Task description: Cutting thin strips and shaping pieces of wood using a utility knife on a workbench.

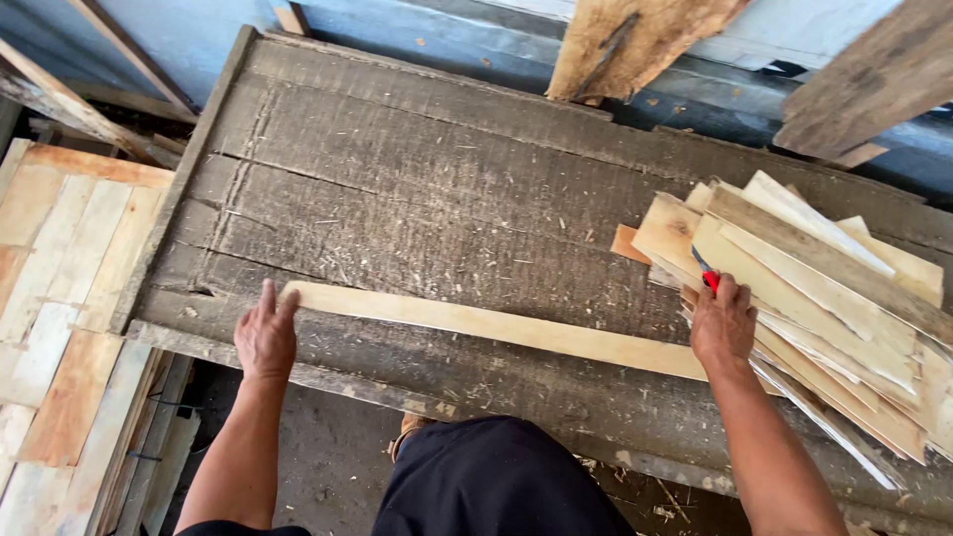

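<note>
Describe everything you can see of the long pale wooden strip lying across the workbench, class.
The long wooden strip is a thin, flat slat of pale, fresh-cut wood, far lighter than the grey, weathered workbench it lies flat on. It runs slantwise near the bench's front edge, its left end higher in the picture. The left hand presses on its left end; the right hand, holding a red-handled tool, covers its right end, which meets a pile of similar slats. It looks whole and unbroken.

Pale board stack (69, 318) leftward, bark slab (625, 40) above bench
</note>
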